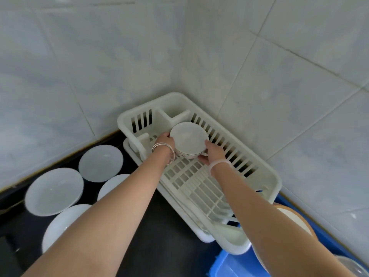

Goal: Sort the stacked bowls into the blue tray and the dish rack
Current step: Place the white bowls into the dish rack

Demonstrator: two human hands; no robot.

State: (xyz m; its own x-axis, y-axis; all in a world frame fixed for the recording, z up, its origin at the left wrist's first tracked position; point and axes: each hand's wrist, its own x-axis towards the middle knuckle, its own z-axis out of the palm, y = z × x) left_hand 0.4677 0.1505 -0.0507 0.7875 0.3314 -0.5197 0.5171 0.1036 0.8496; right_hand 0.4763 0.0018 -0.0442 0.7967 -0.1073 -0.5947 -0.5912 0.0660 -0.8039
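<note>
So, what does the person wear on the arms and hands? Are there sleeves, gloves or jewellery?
No sleeves or gloves show; both forearms are uncovered. Behind the left hand, the wrist carries several thin silver bangles. Behind the right hand sits a pale pink band, smooth and slightly translucent.

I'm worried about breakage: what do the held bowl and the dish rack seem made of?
The bowl: likely glazed ceramic, though melamine is possible; smooth white, thin decorated band at the edge. The dish rack: moulded plastic, matt off-white; thick rounded rim, slotted walls in one piece.
</note>
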